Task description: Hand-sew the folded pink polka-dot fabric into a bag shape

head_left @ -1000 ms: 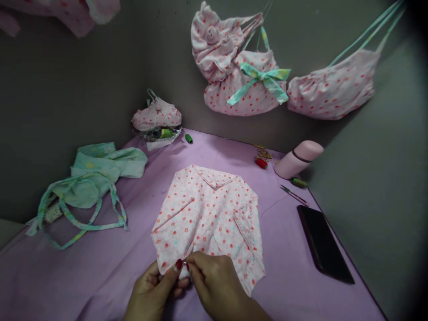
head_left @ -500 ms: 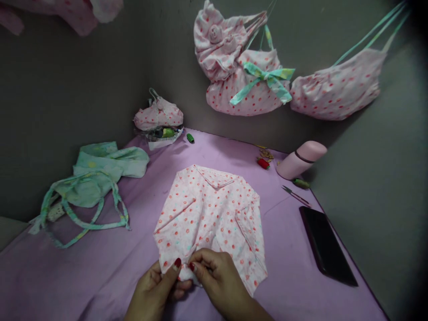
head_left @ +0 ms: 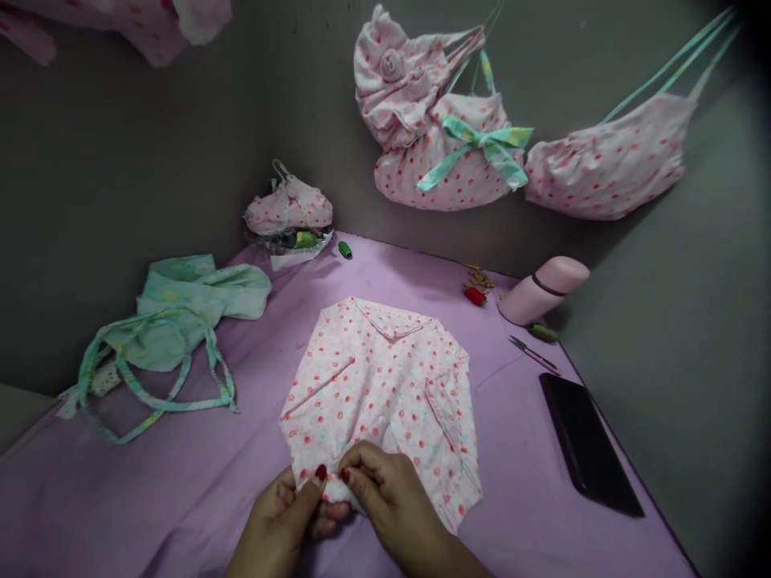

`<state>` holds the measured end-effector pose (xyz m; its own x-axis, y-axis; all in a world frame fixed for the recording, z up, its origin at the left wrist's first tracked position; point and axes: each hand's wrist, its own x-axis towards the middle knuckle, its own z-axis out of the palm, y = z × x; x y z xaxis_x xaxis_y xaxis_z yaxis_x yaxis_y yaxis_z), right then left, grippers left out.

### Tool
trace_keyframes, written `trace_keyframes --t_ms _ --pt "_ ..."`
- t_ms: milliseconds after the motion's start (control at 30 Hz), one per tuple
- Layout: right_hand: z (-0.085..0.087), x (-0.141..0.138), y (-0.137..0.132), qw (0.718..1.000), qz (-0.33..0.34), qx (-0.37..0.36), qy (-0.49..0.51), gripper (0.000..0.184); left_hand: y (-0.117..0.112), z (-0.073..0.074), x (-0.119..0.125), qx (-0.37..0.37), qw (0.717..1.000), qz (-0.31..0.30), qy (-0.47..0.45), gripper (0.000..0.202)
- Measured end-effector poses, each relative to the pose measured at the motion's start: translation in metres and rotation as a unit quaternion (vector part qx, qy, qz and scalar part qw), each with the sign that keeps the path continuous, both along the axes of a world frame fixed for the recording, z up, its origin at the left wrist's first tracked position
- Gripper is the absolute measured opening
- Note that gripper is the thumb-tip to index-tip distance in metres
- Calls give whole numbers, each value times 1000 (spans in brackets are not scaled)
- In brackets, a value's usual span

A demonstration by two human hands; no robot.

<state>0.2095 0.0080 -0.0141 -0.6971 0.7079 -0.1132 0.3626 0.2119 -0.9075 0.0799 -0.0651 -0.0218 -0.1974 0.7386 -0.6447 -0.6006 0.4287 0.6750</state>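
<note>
A piece of pink fabric (head_left: 385, 385) with small red flower prints lies spread out, its corners folded inward. At its near edge my left hand (head_left: 295, 510) pinches the cloth, thumb on top and fingers underneath. Close beside it, my right hand (head_left: 391, 494) is closed in a pinch over the same edge. Whatever is between those right fingertips is too small to make out. The fingertips of the two hands are nearly together.
Green fabric with straps (head_left: 174, 337) lies left. Thread snips (head_left: 533, 353), a black case (head_left: 590, 441), a pink bottle (head_left: 542, 291) and a red thread spool (head_left: 475, 296) line the right side. Pink fabric bags (head_left: 458, 160) hang on the wall; another bag (head_left: 289, 205) sits back left.
The right fingertips have shifted up very slightly at the fabric's edge. Both hands keep their pinch, and the whole view has moved a little.
</note>
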Motion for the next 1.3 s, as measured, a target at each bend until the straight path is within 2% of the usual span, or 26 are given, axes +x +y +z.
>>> trace_keyframes --t_ms 167,400,567,667,733,800,900,967,1033,1167,1233,1300 --pt "4 -2 -6 988 36 86 -122 14 -1 -1 1 2 1000 -6 -5 37" --pt "8 -18 -7 956 88 197 -197 11 1 -3 2 41 998 -38 -16 41" --pt "9 -21 -6 949 102 229 -193 9 1 2 2 37 998 -45 -4 44" --pt "7 -17 -8 940 78 277 -186 10 1 4 2 42 998 -48 -2 43" --pt "7 -14 -9 943 61 297 -134 13 1 5 2 40 998 -38 4 40" --pt "7 -12 -10 965 55 257 -24 17 2 7 3 40 999 -24 10 38" --pt "7 -11 -10 988 23 62 139 20 3 10 3 60 998 -34 9 36" --pt "7 -11 -9 975 -38 -77 202 19 4 8 3 63 997 -44 1 34" --pt "7 -11 -6 951 -108 -158 245 21 3 5 3 37 999 -33 4 32" --pt "6 -6 -2 917 -184 -203 289 26 0 -3 2 -6 999 -19 48 37" --pt "5 -3 -2 914 -192 -207 290 26 -2 -4 2 -12 997 -24 70 37" --pt "3 -1 -2 923 -182 -205 268 24 -2 -3 1 -11 998 -8 66 36"
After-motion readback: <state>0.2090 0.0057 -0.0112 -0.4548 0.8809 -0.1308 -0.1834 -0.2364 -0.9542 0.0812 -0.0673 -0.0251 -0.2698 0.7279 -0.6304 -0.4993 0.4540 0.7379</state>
